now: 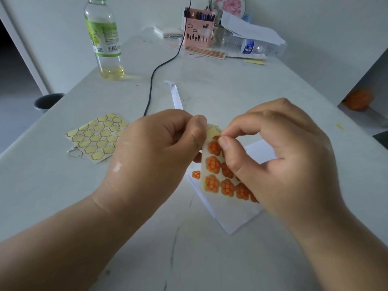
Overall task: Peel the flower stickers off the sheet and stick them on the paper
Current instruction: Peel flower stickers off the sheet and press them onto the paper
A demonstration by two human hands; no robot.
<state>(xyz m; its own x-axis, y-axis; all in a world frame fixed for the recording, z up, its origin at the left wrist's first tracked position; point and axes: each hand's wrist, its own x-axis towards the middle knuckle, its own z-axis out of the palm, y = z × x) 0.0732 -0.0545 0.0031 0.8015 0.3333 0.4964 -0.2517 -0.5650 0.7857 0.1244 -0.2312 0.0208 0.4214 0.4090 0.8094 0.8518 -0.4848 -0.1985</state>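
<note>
A sticker sheet (212, 164) with several orange flower stickers is held up above the table. My left hand (155, 148) pinches its top left edge between thumb and fingers. My right hand (279, 152) pinches a flower sticker (217, 137) at the sheet's top with thumb and forefinger. A white paper (235, 215) lies on the table under the sheet. One orange flower sticker (196, 174) sits stuck on that paper near its left edge.
A used sheet of pale yellow flower outlines (96, 137) lies left of my hands. A bottle (106, 38) stands far left, a black cable (159, 68) runs down the middle, a white paper strip (176, 95) lies behind. A pink pen holder (198, 28) and papers crowd the back.
</note>
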